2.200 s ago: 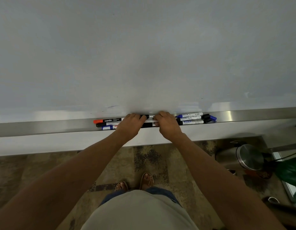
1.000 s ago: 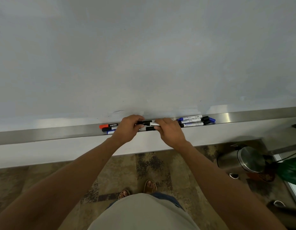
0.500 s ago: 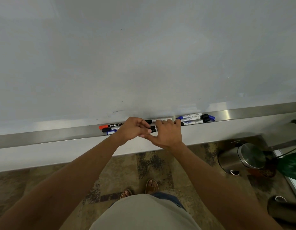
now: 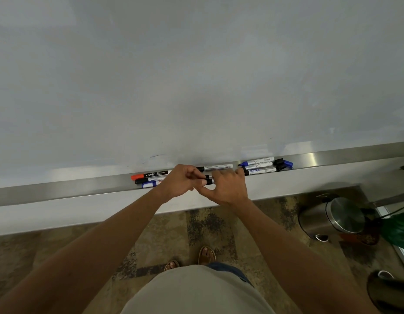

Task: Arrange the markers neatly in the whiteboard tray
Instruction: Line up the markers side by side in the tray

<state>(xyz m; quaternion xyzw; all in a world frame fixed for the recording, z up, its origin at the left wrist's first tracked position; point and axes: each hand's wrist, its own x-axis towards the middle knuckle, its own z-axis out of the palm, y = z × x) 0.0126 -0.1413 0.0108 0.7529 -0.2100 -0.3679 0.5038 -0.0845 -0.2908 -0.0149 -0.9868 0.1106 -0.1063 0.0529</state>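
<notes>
Over the long steel whiteboard tray (image 4: 60, 191), both the left hand (image 4: 180, 182) and right hand (image 4: 228, 189) pinched one light, stiff, smooth black-capped marker (image 4: 209, 179), best held mid-barrel.

Two bare hands meet over a steel whiteboard tray (image 4: 60, 191). The left hand (image 4: 180, 183) and right hand (image 4: 227, 189) pinch a black marker (image 4: 209, 181) between them. More markers lie at 9 and 3 o'clock.
</notes>
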